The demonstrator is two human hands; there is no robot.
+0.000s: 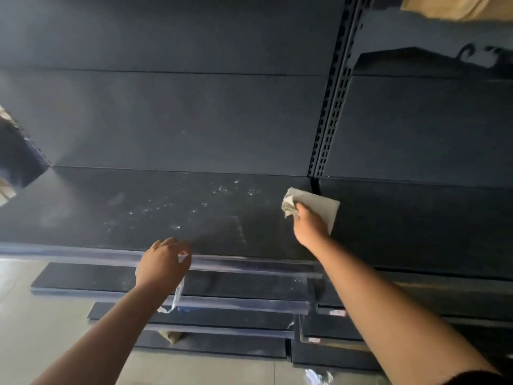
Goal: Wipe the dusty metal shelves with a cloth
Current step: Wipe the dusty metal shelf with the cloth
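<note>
We pressed the cloth, bunched in our closed right hand, against the shelf to lift dust, while our left hand pinched a plastic scrap clear.

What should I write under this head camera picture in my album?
Right hand presses a grey cloth on a dusty metal shelf.

Crumpled wrapper on pale tiled floor
</note>
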